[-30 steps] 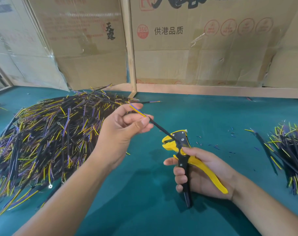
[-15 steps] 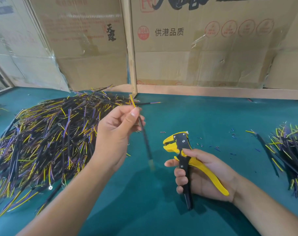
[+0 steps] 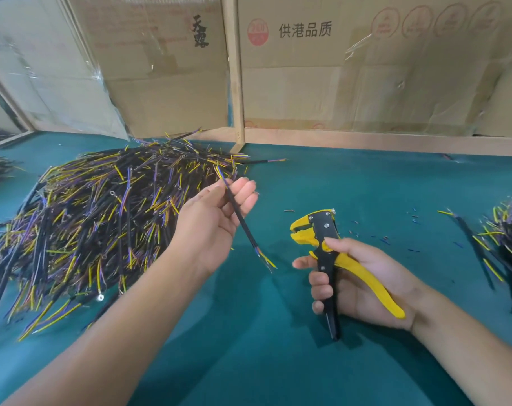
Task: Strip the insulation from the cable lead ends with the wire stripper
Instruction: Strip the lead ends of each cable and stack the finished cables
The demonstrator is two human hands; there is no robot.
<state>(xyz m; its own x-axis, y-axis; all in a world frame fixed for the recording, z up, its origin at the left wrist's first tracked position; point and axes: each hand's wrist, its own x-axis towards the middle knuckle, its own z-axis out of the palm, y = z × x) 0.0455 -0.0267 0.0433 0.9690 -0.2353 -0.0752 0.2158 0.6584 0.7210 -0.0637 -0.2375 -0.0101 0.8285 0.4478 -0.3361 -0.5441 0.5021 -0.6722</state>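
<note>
1. Cardboard boxes [image 3: 322,71] read "供港品质"; other print is faint.
2. Left hand [image 3: 216,221] pinches a black cable [image 3: 243,227], leads splayed beside the wire stripper [image 3: 325,244].
3. Right hand [image 3: 363,285] grips its handles; the right-side cable pile [image 3: 506,244] is cut off.

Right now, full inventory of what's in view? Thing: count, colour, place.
cable: one, black with yellow and purple leads, in left hand, hanging toward the table
wire stripper: one, yellow and black, in right hand, head up
big cable pile: one, black, yellow, purple, table left
small cable pile: one, same colours, table right edge
insulation scraps: many, small, dark, table right of the stripper
table: one, teal
cardboard boxes: several, brown, behind the table
left hand: pinches the cable
right hand: grips the stripper handles
</note>
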